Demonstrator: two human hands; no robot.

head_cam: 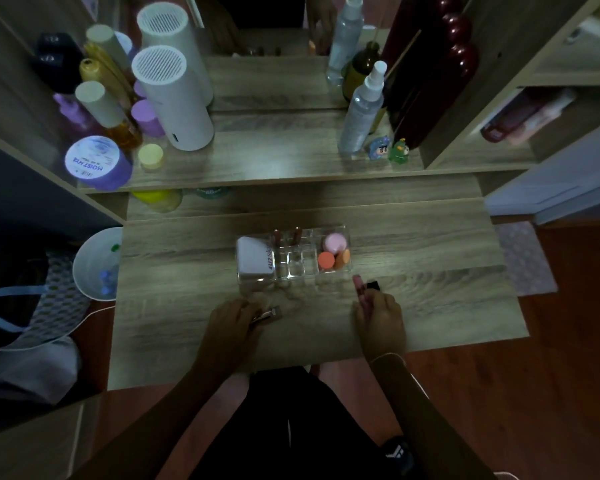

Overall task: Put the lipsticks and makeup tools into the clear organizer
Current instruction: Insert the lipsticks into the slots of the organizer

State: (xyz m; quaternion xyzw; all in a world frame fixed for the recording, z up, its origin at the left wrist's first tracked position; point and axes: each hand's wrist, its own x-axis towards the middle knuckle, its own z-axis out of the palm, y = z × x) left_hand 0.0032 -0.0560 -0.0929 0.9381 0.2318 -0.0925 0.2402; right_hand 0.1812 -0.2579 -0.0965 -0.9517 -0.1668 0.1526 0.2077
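- Clear organizer (293, 268) sits mid-table (430, 289), long axis left-right, just beyond both hands.
- Organizer contents: white compact (255, 259) in the left bay; two lipsticks (286, 237) standing upright in the back-row cells; pink sponge (334, 243) plus two orange sponges (333, 259) in the right bay. Front middle cells look vacant.
- Left hand (234, 318): fingers curled around a lipstick (267, 315) lying nearly flat on the table, long axis pointing right and slightly away, tip sticking out past the fingers. Near the organizer's front left corner, not touching it.
- Right hand (380, 315): pinching a pink lipstick (359, 285), long axis tilted up and away toward the organizer's front right corner, just short of it.
- Small black item (373, 285) right beside the pink lipstick at the fingertips; cannot tell whether it's held or lying on the table.
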